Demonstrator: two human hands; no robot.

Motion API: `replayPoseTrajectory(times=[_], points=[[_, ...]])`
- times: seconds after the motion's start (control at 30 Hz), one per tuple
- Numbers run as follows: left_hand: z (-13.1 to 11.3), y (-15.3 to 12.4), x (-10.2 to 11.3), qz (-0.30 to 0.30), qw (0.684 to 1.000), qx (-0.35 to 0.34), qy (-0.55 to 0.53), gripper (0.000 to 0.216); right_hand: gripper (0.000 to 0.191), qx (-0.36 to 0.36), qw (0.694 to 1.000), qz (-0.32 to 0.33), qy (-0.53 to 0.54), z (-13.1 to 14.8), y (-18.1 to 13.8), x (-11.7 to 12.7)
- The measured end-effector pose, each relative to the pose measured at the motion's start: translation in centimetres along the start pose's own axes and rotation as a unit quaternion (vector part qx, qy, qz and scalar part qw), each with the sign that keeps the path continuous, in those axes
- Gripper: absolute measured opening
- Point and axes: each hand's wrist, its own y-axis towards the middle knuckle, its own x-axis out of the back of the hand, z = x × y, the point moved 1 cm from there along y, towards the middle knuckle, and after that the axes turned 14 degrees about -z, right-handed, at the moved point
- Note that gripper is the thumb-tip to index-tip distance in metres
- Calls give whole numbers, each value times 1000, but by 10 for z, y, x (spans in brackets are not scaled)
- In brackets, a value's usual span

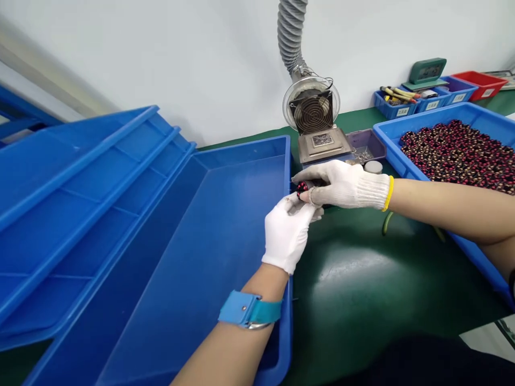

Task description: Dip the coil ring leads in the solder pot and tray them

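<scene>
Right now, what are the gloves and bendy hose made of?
The right glove looks like matte knitted cloth, maybe cotton: its cuff is ribbed. The left glove seems smoother fabric, softly creased. The bendy hose could be satiny grey plastic or foil: its ridges fit either.

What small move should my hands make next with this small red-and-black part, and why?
Perhaps shift the right hand slightly for a clearer view: it and the left hand meet around the part, hiding much of it.

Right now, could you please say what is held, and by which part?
A red-black piece, in the left hand and right hand; gripped spot hidden.
</scene>
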Motion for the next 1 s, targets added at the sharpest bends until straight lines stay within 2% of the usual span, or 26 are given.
replayPoseTrajectory(times=[0.07,0.2,0.33,0.4,0.5,0.57,0.63,0.77,1.0], points=[[-3,-2,-1,18,1000,2,25,36,32,-30,999,29,27,-3,4,8],[-6,-5,-3,42,998,7,52,34,40,-106,991,54,64,-14,11,13],[-5,-4,-4,38,997,16,65,38,25,-129,983,64,114,-24,15,10],[-4,-3,-4,42,996,17,75,45,20,-123,985,29,117,-28,22,13],[-4,-3,-5,73,992,23,105,54,21,-117,987,-66,83,-33,39,26],[-5,-3,-5,86,989,28,117,56,22,-119,982,-133,54,-39,55,37],[-5,-3,-5,92,988,33,121,55,23,-125,976,-172,38,-48,71,48],[-5,-2,-4,106,985,42,127,53,26,-125,971,-202,4,-67,97,62],[-6,-1,-5,116,980,53,156,56,30,-49,956,-252,-142,-84,116,63]])
